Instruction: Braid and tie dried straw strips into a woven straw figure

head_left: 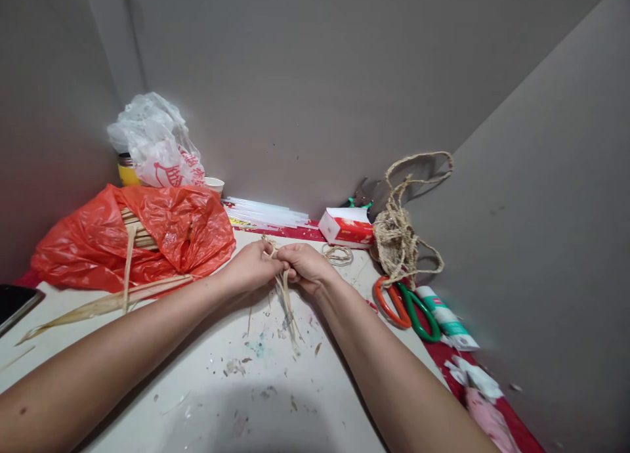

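Note:
My left hand (253, 267) and my right hand (308, 268) meet over the middle of the white table (207, 387). Both are closed in a pinch on a thin bundle of pale straw strands (288, 308). The strands' loose ends hang down from between my fingers onto the table. A short twisted piece sticks up just above my knuckles. Scraps and flecks of straw lie on the table under my hands.
A red plastic bag (132, 239) holding straw lies at the left, with a long straw leaf (103, 303) trailing out. Behind it stands a white bag (157, 144). At the right lie a twine bundle (396, 239), a red-white box (347, 228), scissors (406, 305) and a glue tube (445, 316).

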{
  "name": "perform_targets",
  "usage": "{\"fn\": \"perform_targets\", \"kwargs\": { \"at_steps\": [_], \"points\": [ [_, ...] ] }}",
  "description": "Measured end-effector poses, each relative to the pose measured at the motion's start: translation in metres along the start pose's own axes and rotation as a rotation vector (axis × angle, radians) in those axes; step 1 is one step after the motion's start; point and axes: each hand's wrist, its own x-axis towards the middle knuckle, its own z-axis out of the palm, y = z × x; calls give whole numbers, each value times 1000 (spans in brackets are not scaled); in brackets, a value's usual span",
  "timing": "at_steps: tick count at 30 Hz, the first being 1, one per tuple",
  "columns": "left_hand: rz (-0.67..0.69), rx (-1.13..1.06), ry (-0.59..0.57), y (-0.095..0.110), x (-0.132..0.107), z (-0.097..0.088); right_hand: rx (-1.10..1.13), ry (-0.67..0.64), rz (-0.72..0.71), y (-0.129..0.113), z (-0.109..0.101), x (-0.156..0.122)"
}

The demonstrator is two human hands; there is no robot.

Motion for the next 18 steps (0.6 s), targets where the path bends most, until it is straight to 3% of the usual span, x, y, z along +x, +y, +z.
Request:
{"fn": "perform_targets", "kwargs": {
  "at_steps": [5,9,14,18],
  "points": [
    [-134,-234,-123,14,1,-6,0,-69,5,-3,-8,-1],
    [-181,-231,-222,13,4,-20,-6,-106,29,-4,-13,-2],
    [75,-65,-15,-2,13,-27,51,-181,55,-5,-15,-2],
    [34,-163,-71,-6,13,-16,44,-216,46,-3,-16,0]
  ]
}}
